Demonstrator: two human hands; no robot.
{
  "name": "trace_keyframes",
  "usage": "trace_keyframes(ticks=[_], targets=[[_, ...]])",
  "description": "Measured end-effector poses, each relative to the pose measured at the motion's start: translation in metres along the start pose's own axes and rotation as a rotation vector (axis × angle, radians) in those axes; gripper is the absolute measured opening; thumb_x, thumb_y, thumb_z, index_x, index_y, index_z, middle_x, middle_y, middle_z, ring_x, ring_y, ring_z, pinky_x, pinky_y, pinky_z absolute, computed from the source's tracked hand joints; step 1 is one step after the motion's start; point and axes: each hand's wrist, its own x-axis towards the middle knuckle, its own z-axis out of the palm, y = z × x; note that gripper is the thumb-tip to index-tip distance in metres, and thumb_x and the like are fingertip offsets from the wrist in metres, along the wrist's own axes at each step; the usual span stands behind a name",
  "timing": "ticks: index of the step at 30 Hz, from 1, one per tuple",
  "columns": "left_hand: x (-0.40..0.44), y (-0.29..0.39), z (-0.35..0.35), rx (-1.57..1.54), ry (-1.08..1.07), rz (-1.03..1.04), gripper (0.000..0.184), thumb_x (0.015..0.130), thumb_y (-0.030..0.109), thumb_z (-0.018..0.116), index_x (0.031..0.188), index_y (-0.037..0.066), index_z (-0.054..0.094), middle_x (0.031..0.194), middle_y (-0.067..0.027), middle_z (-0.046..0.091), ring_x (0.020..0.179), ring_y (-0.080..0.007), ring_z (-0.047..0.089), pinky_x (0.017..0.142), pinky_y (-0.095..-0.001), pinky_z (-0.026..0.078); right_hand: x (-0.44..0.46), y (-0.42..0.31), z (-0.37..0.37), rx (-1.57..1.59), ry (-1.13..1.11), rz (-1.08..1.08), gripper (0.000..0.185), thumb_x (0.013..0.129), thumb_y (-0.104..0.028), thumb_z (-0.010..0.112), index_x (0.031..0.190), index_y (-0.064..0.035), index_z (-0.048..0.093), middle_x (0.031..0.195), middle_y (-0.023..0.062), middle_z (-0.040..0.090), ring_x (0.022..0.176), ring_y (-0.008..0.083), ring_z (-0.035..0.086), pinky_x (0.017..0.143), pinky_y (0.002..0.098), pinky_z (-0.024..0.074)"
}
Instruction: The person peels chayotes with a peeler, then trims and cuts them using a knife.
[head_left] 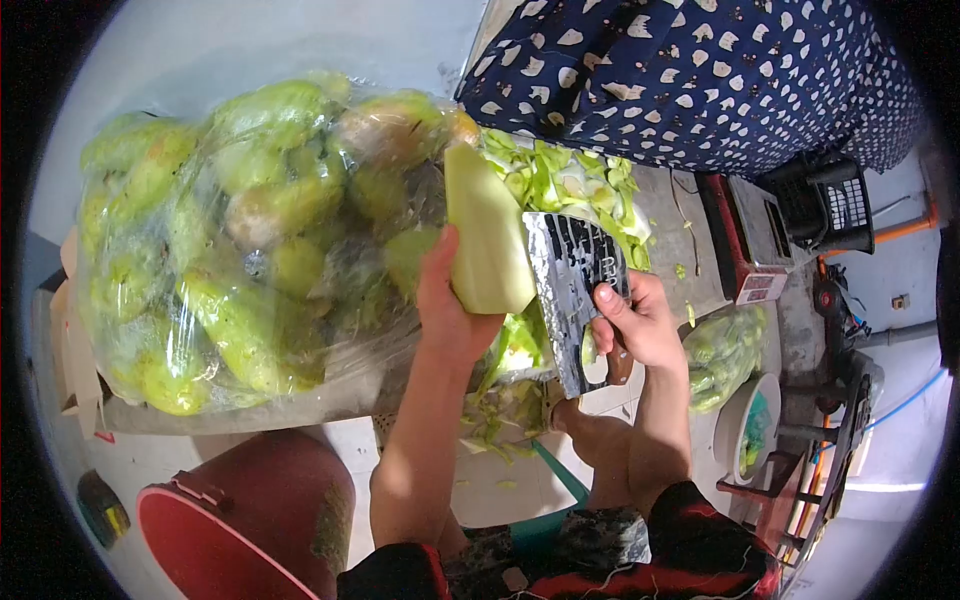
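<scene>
My left hand [450, 300] is closed around the lower end of a peeled, pale green papaya [488, 235], held upright. My right hand [640, 320] grips a broad cleaver [565, 290], thumb pressed on the face of its wide metal blade. Dark patches and wet bits mark the blade, and a brown handle shows below the fingers. One edge of the blade is beside the papaya's right side; whether they touch I cannot tell. Green peelings [590, 185] lie in a heap behind the cleaver. To the left, a large clear plastic bag [250, 250] is packed with unpeeled green papayas.
A person in a dark blue patterned garment [660, 75] is across the table [665, 215]. A red scale [745, 235] and black basket [830, 205] are at the right. Below are a red bucket [250, 510], another filled plastic bag [728, 355] and a white tub [735, 425].
</scene>
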Motion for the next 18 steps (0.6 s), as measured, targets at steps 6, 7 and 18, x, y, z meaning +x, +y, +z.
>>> trace_keyframes(ticks=[6,7,18], targets=[[0.003,0.000,-0.003,-0.020,-0.098,0.026,0.042,0.095,0.045,0.051,0.117,0.011,0.059,0.104,-0.0039,0.065,0.095,-0.0184,0.064,0.084,-0.0361,0.052,0.003,0.005,0.009,-0.024,-0.007,0.002,0.031,0.096,-0.030,0.061,0.079,-0.0050,0.054,0.053,-0.0010,0.051,0.043,0.0076,0.048,0.041,0.0233,0.0359],[0.002,0.000,-0.001,0.008,-0.082,0.036,0.041,0.095,0.045,0.051,0.116,0.011,0.059,0.103,-0.0039,0.065,0.094,-0.0184,0.064,0.084,-0.0357,0.052,0.003,0.005,0.010,-0.033,0.008,0.007,0.031,0.096,-0.030,0.061,0.080,-0.0047,0.054,0.053,-0.0009,0.051,0.043,0.0076,0.048,0.041,0.0233,0.0356],[0.001,-0.007,0.003,0.085,0.028,0.090,0.041,0.096,0.044,0.050,0.117,0.010,0.058,0.107,-0.0050,0.065,0.098,-0.0190,0.064,0.087,-0.0364,0.051,0.004,0.005,0.019,-0.044,0.056,-0.013,0.030,0.096,-0.030,0.061,0.084,-0.0031,0.054,0.052,-0.0005,0.048,0.043,0.0080,0.045,0.041,0.0238,0.0345]])
